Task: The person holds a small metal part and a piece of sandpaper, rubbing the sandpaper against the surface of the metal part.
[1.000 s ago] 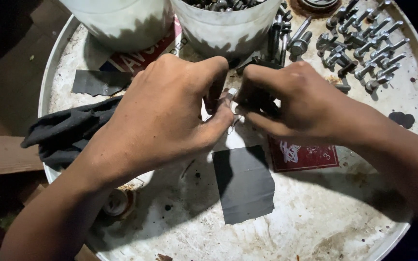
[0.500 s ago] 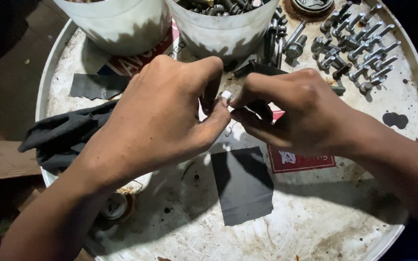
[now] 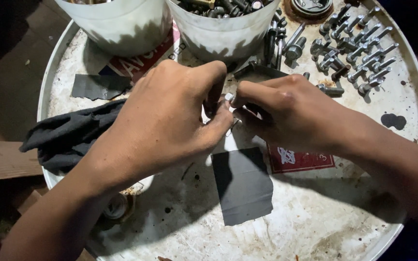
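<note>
Both hands have barely shifted since the earlier frames: left hand (image 3: 170,121) and right hand (image 3: 286,113) stay pressed together, fingertips pinching a small pale piece (image 3: 229,97) between them, above the desk (image 3: 315,217).

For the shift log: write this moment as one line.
left hand: pinching small part, hidden | right hand: fingertips meeting left's | surface: white drum top | near: bolts, dark cloth

One head camera looks steeply down, close over the round drum top (image 3: 315,227).
</note>
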